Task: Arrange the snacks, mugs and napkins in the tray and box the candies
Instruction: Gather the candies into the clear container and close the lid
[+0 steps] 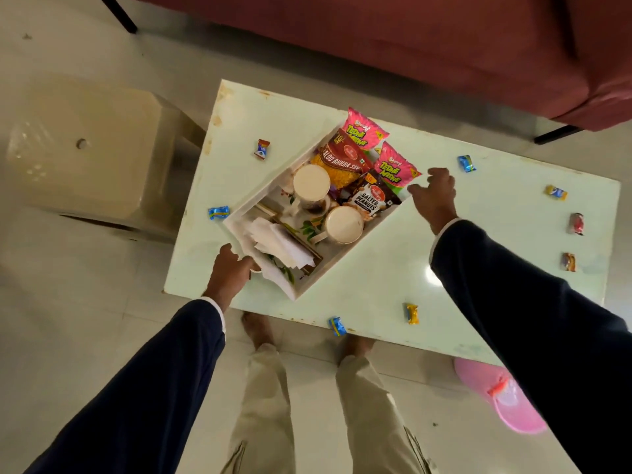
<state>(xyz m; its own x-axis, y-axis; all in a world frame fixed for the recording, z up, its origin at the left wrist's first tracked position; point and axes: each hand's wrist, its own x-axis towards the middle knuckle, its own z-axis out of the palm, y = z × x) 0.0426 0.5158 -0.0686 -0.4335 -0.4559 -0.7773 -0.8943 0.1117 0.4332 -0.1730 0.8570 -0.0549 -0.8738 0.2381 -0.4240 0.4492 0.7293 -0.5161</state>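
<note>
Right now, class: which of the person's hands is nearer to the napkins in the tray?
The left hand. It grips the tray's near corner, right beside the napkins. The right hand is at the tray's far corner, by the snack packets.

Dim, warm indoor light. A small bright glare spot is seen on the glossy table [431,277] at 4 o'clock. Shadows soft. Wide-angle bending at the edges; slight overall softness, corners darkened.

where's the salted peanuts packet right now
In the head view, the dark salted peanuts packet lies in the white tray, toward its right end, between the lower pink snack packet and a cream mug.
</note>
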